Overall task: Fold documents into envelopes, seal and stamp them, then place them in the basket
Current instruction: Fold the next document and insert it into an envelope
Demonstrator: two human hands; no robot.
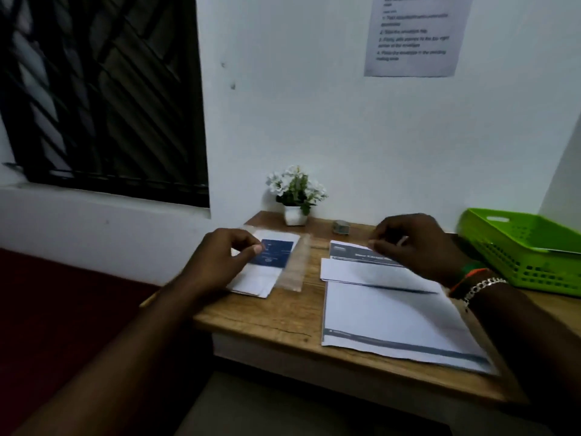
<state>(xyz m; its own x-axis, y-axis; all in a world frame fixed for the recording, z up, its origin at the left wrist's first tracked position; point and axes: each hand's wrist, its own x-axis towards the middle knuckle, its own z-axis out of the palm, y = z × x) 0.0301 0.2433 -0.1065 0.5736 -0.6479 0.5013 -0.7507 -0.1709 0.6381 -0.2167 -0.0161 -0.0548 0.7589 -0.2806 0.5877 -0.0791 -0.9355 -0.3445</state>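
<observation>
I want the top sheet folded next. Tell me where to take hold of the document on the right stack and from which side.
Take the top document by its far edge, coming from above and behind, where the right hand already is. That edge is already lifted and curling toward the person, so fingers can slip under it; the near edge lies flat on the stack, leaving little to catch.

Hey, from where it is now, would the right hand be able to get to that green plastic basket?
Probably yes. The right hand hovers over the folded white sheet, and the green plastic basket stands just to its right on the wooden table, with nothing visible between them.
</observation>
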